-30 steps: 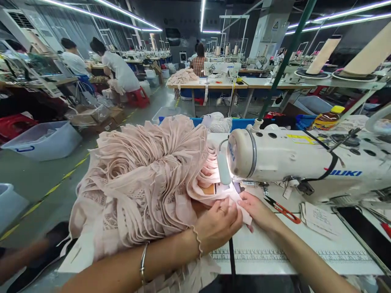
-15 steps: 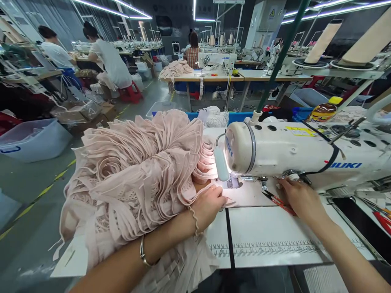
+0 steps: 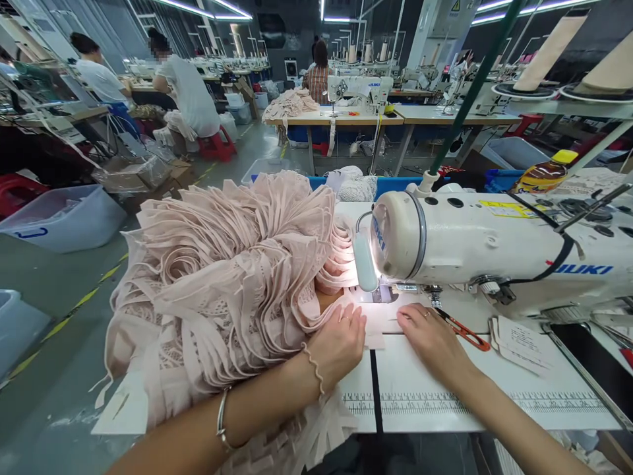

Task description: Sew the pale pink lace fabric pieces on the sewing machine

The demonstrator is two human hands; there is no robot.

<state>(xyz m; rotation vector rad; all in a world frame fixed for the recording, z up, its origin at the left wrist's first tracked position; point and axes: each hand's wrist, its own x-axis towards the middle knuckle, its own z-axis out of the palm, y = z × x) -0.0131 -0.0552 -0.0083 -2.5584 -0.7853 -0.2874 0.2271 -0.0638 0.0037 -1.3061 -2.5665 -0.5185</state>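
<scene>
A pale pink fabric piece [image 3: 378,318] lies flat on the machine bed below the sewing head. My left hand [image 3: 343,340] has its fingers curled closed on the left part of this fabric, beside the large heap of ruffled pink lace garments [image 3: 232,284]. On the fabric's right side is my right hand [image 3: 435,340], fingers together and fingertips pinching its edge; the thumb is mostly hidden. Thread snips [image 3: 467,331] with orange-red handles lie just right of that hand, near the presser foot [image 3: 435,297]. The white sewing machine [image 3: 455,231] stands over the work.
Written cards [image 3: 519,346] and a dark phone-like slab [image 3: 586,359] lie at the right. A ruler strip [image 3: 475,402] runs along the table's front. Behind the machine are a yellow-capped bottle [image 3: 544,173] and thread cones [image 3: 551,53]. Other people sit at machines farther back.
My right hand has moved left from beside the presser foot to the fabric near my left hand. The cards at the right now show. The view has shifted slightly.
</scene>
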